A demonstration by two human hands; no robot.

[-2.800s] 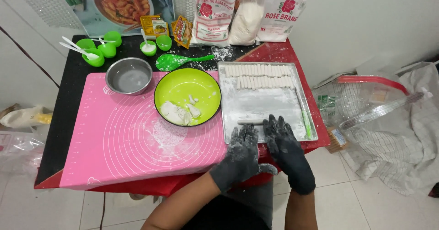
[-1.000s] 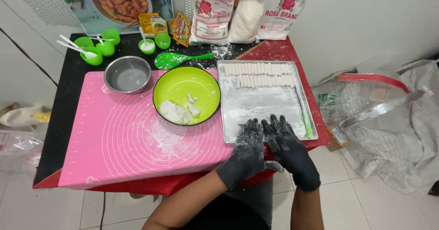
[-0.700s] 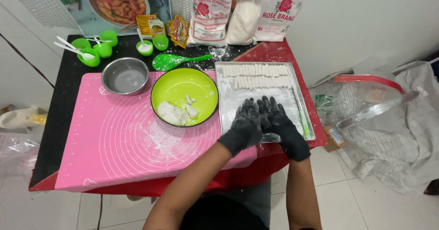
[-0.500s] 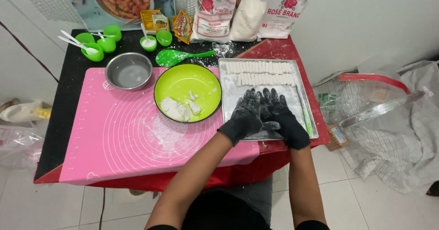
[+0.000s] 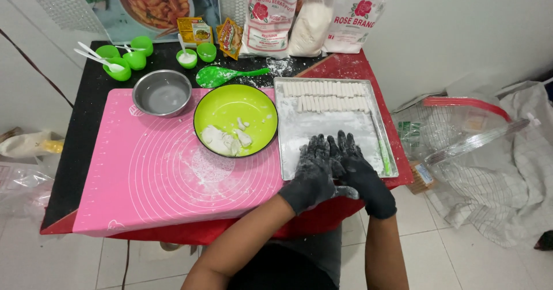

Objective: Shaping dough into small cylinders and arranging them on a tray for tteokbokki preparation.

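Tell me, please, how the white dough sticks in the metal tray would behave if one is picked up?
The white dough sticks look soft, so one would probably bend or sag. The flour coating in the metal tray likely limits sticking. Being round, they may roll if pushed.

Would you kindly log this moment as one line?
left hand | right hand | both gloved, together over floured tray | dough sticks at far end
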